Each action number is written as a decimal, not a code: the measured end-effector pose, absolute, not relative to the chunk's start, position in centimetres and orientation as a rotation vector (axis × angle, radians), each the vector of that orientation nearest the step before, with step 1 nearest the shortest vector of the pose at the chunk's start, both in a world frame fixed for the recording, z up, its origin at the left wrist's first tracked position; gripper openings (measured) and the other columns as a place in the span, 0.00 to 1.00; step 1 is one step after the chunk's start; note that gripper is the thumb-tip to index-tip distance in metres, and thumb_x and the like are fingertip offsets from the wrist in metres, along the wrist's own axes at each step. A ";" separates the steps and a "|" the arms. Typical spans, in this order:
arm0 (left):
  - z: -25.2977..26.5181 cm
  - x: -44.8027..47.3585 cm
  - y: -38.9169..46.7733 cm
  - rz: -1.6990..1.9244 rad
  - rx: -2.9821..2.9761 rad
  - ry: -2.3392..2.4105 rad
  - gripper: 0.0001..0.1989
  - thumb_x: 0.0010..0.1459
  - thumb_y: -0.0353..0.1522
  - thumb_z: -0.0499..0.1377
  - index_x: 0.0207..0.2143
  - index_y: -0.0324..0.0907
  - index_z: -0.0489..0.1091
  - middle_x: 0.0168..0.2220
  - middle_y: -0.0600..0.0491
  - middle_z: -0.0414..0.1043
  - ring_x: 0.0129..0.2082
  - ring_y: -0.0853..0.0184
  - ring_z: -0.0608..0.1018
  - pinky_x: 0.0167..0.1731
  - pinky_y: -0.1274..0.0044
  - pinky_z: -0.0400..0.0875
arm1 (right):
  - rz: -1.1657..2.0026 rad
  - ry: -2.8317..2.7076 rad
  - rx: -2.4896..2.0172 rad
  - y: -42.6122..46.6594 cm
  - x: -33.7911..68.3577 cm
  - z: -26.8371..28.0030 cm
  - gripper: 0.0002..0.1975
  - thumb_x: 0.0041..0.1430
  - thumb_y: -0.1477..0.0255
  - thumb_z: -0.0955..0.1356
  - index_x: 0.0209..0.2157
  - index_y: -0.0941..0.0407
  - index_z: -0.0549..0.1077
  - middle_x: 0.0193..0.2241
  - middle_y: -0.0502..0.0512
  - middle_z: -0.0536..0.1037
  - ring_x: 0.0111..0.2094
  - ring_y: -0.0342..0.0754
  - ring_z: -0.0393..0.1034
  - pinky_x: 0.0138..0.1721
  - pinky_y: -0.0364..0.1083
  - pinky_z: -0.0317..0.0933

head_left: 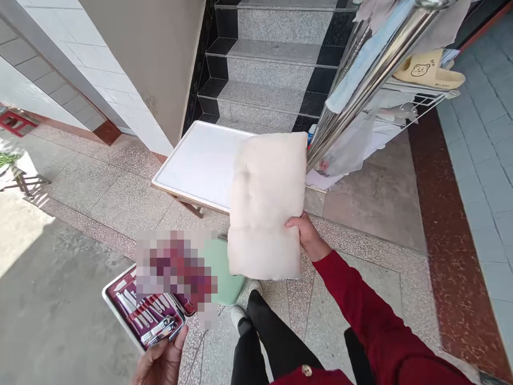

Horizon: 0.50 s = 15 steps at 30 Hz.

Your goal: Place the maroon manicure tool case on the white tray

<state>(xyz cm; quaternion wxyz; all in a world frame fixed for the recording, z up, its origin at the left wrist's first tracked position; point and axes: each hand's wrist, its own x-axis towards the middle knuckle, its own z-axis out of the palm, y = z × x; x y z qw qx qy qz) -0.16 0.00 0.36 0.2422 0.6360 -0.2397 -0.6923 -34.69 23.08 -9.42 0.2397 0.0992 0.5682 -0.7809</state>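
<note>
My right hand [308,235] grips the right edge of a cream tufted cushion [265,206] and holds it up in front of me. The cushion hangs over the near edge of a low white folding table [196,163]. My left hand [162,363] holds an open manicure kit case [144,313] by its near corner, with several metal nail tools strapped into a maroon lining. Part of the case is blurred out. A pale green object [224,272] lies on the floor behind the case.
Granite stairs [276,64] with black edging rise ahead. A steel handrail [372,69] slants at the right, with cloths and a rack holding a yellow slipper [430,69]. My legs in black trousers [264,337] stand on the terrazzo floor. A tiled wall [80,80] stands at the left.
</note>
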 end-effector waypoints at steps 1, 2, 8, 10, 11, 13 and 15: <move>0.6 -0.2 0.0 -1.869 1.744 -0.632 0.21 0.53 0.22 0.59 0.48 0.45 0.78 0.50 0.52 0.83 0.58 0.58 0.81 0.60 0.64 0.74 | -2.075 1.602 0.262 25.4 -34.3 -9.5 0.24 0.27 0.75 0.72 0.35 0.53 0.80 0.36 0.54 0.85 0.36 0.58 0.75 0.37 0.53 0.70; 0.8 -0.1 0.0 -1.858 1.744 -0.615 0.20 0.52 0.22 0.59 0.46 0.45 0.78 0.51 0.53 0.82 0.59 0.59 0.80 0.60 0.64 0.74 | -1.996 1.636 0.248 27.5 -33.9 -9.5 0.24 0.27 0.75 0.72 0.35 0.53 0.81 0.36 0.55 0.85 0.36 0.59 0.75 0.37 0.54 0.70; 1.1 3.0 -0.4 -1.768 1.695 -0.656 0.19 0.54 0.22 0.59 0.45 0.47 0.79 0.56 0.58 0.80 0.67 0.61 0.72 0.63 0.67 0.69 | -1.544 1.597 0.236 30.9 -27.4 -10.9 0.22 0.24 0.78 0.74 0.29 0.52 0.80 0.31 0.54 0.84 0.33 0.57 0.76 0.37 0.54 0.68; 1.1 4.8 -0.3 -1.732 1.721 -0.705 0.18 0.55 0.24 0.59 0.46 0.48 0.79 0.58 0.59 0.79 0.69 0.61 0.70 0.64 0.68 0.69 | -1.468 1.509 0.200 27.9 -23.9 -13.2 0.18 0.25 0.76 0.74 0.27 0.52 0.78 0.30 0.51 0.83 0.33 0.57 0.75 0.36 0.52 0.68; 1.0 5.8 -0.3 -1.711 1.748 -0.733 0.18 0.57 0.26 0.59 0.46 0.49 0.79 0.58 0.59 0.79 0.70 0.61 0.69 0.64 0.69 0.69 | -1.460 1.466 0.206 26.0 -22.1 -14.9 0.17 0.24 0.75 0.74 0.26 0.52 0.77 0.29 0.50 0.83 0.32 0.56 0.75 0.34 0.51 0.67; 0.5 7.9 -0.2 -1.664 1.814 -0.781 0.17 0.58 0.27 0.59 0.47 0.51 0.80 0.58 0.60 0.79 0.72 0.62 0.66 0.63 0.69 0.69 | -1.468 1.354 0.244 21.9 -18.7 -19.2 0.18 0.23 0.75 0.73 0.26 0.52 0.77 0.28 0.49 0.82 0.32 0.56 0.74 0.34 0.50 0.67; -0.7 9.8 -0.2 -1.612 1.852 -0.773 0.19 0.57 0.28 0.60 0.49 0.55 0.79 0.60 0.62 0.77 0.73 0.61 0.63 0.64 0.67 0.69 | -1.537 1.247 0.323 18.0 -15.8 -24.1 0.19 0.24 0.74 0.73 0.27 0.52 0.77 0.27 0.49 0.82 0.33 0.56 0.74 0.36 0.52 0.69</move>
